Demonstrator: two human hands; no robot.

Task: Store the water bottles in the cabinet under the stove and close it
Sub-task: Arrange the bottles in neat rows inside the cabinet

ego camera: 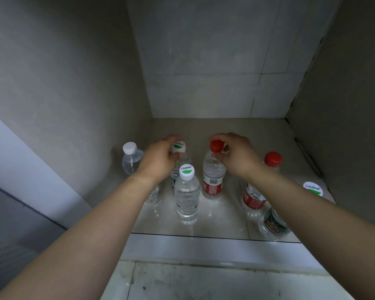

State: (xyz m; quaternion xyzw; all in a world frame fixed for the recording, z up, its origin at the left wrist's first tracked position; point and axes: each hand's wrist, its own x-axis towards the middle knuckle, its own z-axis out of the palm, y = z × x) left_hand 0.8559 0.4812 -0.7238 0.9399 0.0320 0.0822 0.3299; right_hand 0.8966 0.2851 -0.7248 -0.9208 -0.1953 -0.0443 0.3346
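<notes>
Left grip [160,158] closed on white-capped bottle [178,147]; right grip [236,155] on red-capped bottle [213,169].

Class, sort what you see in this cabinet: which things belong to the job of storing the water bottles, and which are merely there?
Belongs to the job:
- green-logo bottle in left hand
- red-cap bottle in right hand
- plain white-cap bottle
- front green-logo bottle
- second red-cap bottle
- far-right bottle
- cabinet floor

Merely there:
- tiled back wall
</notes>
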